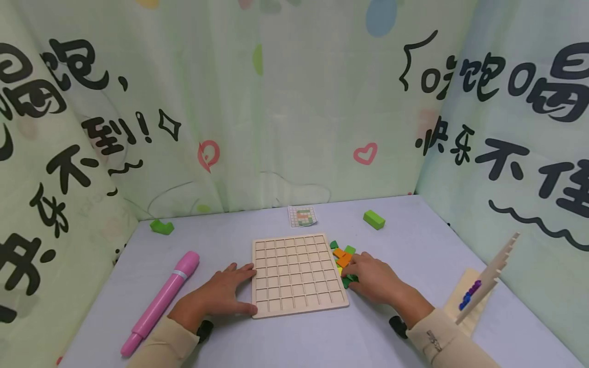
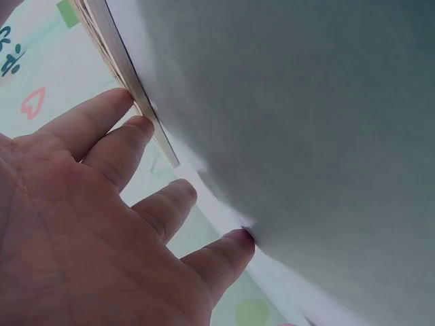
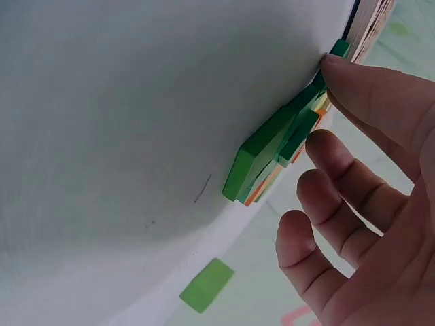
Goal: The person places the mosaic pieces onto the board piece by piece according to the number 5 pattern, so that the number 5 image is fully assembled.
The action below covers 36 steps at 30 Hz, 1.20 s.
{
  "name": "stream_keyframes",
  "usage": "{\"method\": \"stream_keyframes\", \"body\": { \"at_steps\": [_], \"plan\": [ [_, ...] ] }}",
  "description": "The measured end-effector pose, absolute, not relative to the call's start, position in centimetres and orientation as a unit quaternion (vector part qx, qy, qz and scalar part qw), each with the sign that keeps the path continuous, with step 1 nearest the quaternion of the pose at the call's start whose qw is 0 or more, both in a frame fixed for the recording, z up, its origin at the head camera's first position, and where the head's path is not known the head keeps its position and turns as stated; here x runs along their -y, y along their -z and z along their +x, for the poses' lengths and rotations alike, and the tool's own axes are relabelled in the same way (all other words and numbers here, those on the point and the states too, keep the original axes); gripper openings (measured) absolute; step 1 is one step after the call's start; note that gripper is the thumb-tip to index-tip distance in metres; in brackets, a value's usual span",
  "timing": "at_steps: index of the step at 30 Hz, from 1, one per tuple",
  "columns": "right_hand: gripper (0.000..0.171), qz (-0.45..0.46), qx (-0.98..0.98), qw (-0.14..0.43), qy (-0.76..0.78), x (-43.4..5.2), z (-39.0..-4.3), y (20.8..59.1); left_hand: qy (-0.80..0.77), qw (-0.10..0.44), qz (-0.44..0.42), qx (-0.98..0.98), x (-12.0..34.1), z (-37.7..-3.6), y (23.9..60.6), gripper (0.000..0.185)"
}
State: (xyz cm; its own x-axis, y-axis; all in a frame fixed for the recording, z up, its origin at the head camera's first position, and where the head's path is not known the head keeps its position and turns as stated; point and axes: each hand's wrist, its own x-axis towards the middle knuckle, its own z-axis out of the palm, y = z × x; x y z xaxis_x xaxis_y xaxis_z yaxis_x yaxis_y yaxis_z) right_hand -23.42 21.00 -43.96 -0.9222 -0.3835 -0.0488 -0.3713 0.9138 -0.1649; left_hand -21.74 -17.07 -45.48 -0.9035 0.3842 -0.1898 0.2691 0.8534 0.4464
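Two hands lie at the wooden grid board [image 1: 298, 273] in the head view, one at each side edge. The left hand [image 1: 225, 294] rests flat on the table [image 1: 414, 245], fingers straight against the board's left edge, likely to keep it from sliding. The right hand [image 1: 375, 278] lies over a heap of green and orange pieces [image 1: 342, 255] just right of the board, fingers relaxed on top. Beyond the board sits a small pattern card [image 1: 302, 216], with a green block [image 1: 374, 219] to its right and another green piece [image 1: 161, 226] far left. A pink marker [image 1: 161, 301] lies left of the board; a wooden rack [image 1: 483, 286] stands well to its right.

Left wrist view: fingertips [image 2: 139, 125] touch the board's edge [image 2: 119, 61], hand spread, gripping nothing.

Right wrist view: fingers [image 3: 353, 88] press the stacked pieces [image 3: 272, 159] beside the board, not curled round any.
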Motion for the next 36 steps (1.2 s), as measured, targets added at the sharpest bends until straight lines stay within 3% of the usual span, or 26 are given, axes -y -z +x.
{"method": "stream_keyframes", "body": {
  "at_steps": [18, 24, 36],
  "plan": [
    [0.014, -0.186, -0.975, 0.090, 0.076, -21.17, -23.74, 43.45, -0.206, 0.150, 0.158, -0.954, 16.93, -21.95, 45.39, 0.095],
    [0.023, -0.171, -0.971, 0.103, 0.130, -20.81, -23.54, 43.44, -0.210, 0.151, 0.162, -0.952, 16.89, -21.95, 45.25, 0.095],
    [0.020, -0.159, -0.967, 0.095, 0.173, -21.00, -23.21, 43.21, -0.222, 0.151, 0.157, -0.950, 16.89, -22.08, 45.40, 0.095]
  ]
}}
